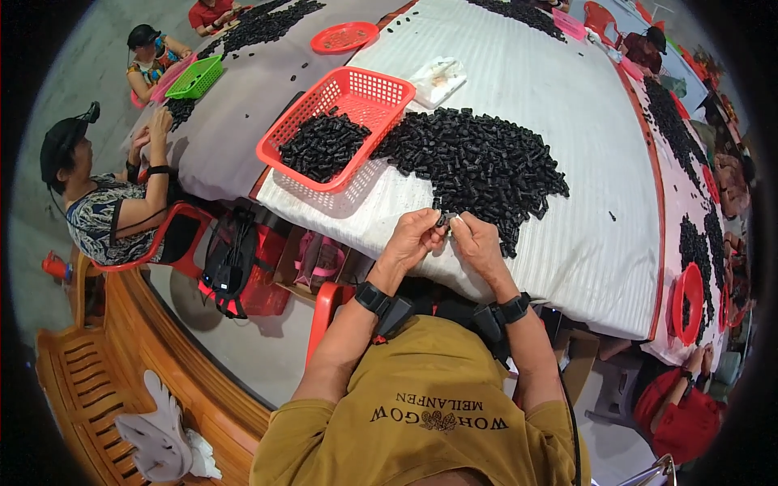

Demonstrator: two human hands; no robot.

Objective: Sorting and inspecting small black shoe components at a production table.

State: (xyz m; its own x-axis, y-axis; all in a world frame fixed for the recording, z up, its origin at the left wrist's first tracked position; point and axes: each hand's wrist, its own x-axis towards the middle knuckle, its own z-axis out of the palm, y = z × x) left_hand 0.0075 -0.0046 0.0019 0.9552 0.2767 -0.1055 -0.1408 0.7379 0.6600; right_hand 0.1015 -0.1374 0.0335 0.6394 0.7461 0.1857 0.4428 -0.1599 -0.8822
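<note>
At the table's near edge my left hand (pixel 415 236) and my right hand (pixel 479 245) meet, fingers pinched together around a small black piece (pixel 444 219). Most of that piece is covered by the fingertips, so its exact kind cannot be made out. Just beyond my hands spreads a large pile of short black pieces (pixel 486 166), like small plastic parts. To its left stands a red plastic basket (pixel 271 154) with slotted sides, part filled with similar black pieces (pixel 324 146).
A crumpled white plastic bag (pixel 438 81) lies behind the pile on the white tablecloth (pixel 600 202). Farther off are a round red tray (pixel 344 37) and a green basket (pixel 195 78). Co-workers sit around other tables; one person (pixel 121 190) is at the left. A wooden bench (pixel 89 389) stands lower left.
</note>
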